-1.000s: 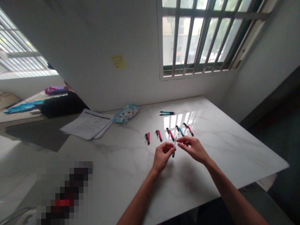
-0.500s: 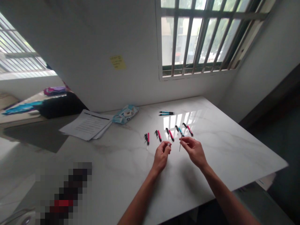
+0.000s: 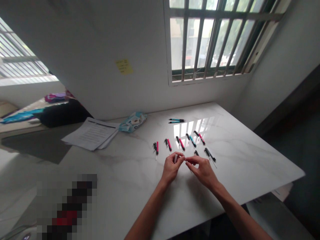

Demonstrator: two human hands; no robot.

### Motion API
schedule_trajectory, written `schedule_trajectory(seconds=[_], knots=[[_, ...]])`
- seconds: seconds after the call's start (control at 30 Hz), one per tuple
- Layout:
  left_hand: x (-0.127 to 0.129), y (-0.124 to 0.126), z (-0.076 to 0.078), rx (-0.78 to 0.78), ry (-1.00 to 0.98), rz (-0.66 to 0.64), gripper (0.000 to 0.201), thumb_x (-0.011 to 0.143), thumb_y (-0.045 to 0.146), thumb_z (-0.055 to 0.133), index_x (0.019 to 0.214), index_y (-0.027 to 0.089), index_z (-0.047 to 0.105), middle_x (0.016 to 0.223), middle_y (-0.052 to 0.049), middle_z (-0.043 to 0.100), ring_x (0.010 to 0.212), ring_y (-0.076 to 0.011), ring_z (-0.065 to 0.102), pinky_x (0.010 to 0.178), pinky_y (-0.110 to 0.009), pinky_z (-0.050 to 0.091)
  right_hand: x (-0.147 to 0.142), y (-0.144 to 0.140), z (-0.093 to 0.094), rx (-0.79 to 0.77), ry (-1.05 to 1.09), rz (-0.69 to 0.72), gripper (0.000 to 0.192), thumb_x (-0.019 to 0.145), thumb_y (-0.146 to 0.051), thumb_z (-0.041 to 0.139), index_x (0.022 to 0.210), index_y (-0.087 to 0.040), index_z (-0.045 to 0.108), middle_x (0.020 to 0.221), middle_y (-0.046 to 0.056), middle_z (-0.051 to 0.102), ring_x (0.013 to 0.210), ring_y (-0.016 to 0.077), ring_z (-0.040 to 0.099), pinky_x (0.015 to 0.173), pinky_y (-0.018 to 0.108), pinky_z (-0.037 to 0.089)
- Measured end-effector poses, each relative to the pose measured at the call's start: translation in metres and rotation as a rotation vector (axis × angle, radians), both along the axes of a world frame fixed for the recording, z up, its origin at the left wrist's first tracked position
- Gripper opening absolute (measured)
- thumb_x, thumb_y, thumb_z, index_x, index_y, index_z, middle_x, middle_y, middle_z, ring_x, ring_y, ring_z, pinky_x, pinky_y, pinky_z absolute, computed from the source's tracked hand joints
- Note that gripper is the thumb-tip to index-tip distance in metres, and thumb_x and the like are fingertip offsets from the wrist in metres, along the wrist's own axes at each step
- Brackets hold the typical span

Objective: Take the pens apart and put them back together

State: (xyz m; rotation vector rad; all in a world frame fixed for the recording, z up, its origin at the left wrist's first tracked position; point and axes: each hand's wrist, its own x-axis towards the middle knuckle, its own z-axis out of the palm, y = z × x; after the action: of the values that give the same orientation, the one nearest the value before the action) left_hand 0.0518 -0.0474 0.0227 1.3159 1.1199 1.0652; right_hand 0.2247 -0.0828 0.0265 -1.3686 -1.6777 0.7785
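My left hand (image 3: 172, 166) is closed round a short white-grey pen barrel (image 3: 175, 158). My right hand (image 3: 202, 169) pinches a thin pen refill, mostly hidden by the fingers, and its fingertips meet those of my left hand. Just beyond the hands lie pens in parts: a pink barrel (image 3: 182, 144) with a black clip piece (image 3: 177, 139), a teal barrel (image 3: 192, 141), and another pink barrel (image 3: 201, 138). A black clip piece (image 3: 196, 153) shows behind my right hand. Right of it rests a grey barrel (image 3: 211, 154) with a black clip piece and a thin refill (image 3: 214, 163).
Further left are two more pink barrels, one (image 3: 157, 147) at the row's end. Two blue pens (image 3: 176, 120) lie at the back. Papers (image 3: 90, 133) and a blue-white packet (image 3: 133, 122) lie at the left, along the wall. A blurred dark object (image 3: 72, 206) is at the near left.
My right hand has moved left and slightly down, so its fingertips now meet my left hand's. The grey pen parts it covered are now visible.
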Motion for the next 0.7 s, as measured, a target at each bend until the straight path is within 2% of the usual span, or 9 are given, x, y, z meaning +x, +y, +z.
schedule_trajectory(seconds=[0.17,0.3,0.47,0.6,0.7], knots=[[-0.005,0.003,-0.002,-0.026,-0.022,0.060,0.039,0.081,0.053,0.077,0.088,0.016,0.070,0.065,0.005,0.048,0.059,-0.0098,0.035,0.057,-0.024,0.028,0.011,-0.006,0.004,-0.043,-0.098,0.025,0.020,0.093,-0.030,0.066,0.109,-0.025,0.076,0.087,0.002,0.077,0.078,0.0190,0.071,0.076,0.032,0.054],[-0.009,0.006,-0.006,-0.061,-0.050,0.099,0.040,0.080,0.054,0.078,0.089,0.016,0.070,0.066,0.005,0.046,0.060,-0.0099,0.035,0.057,-0.024,0.027,0.035,-0.001,0.002,-0.048,-0.243,-0.069,0.012,0.093,-0.030,0.063,0.102,-0.025,0.069,0.082,-0.001,0.075,0.073,0.0182,0.070,0.073,0.031,0.051],[-0.004,0.005,-0.006,-0.062,-0.060,0.052,0.041,0.077,0.056,0.079,0.087,0.017,0.071,0.067,0.004,0.046,0.060,-0.0100,0.033,0.057,-0.025,0.025,0.062,0.017,-0.009,-0.063,-0.445,-0.203,0.013,0.093,-0.028,0.060,0.102,-0.025,0.069,0.083,0.000,0.077,0.073,0.0205,0.072,0.072,0.031,0.049],[0.000,0.001,-0.004,-0.051,-0.032,0.012,0.044,0.077,0.059,0.078,0.085,0.016,0.071,0.069,0.003,0.050,0.062,-0.0102,0.033,0.058,-0.025,0.024,0.065,0.026,-0.017,-0.107,-0.514,-0.178,0.015,0.094,-0.025,0.058,0.102,-0.025,0.071,0.085,0.001,0.078,0.078,0.0220,0.074,0.074,0.031,0.049],[0.001,0.000,-0.003,-0.070,-0.035,-0.011,0.044,0.077,0.059,0.078,0.085,0.016,0.071,0.067,0.004,0.047,0.062,-0.0103,0.032,0.058,-0.025,0.023,0.063,0.026,-0.017,-0.101,-0.505,-0.168,0.016,0.095,-0.026,0.058,0.102,-0.025,0.072,0.087,0.002,0.079,0.078,0.0221,0.073,0.075,0.032,0.050]])
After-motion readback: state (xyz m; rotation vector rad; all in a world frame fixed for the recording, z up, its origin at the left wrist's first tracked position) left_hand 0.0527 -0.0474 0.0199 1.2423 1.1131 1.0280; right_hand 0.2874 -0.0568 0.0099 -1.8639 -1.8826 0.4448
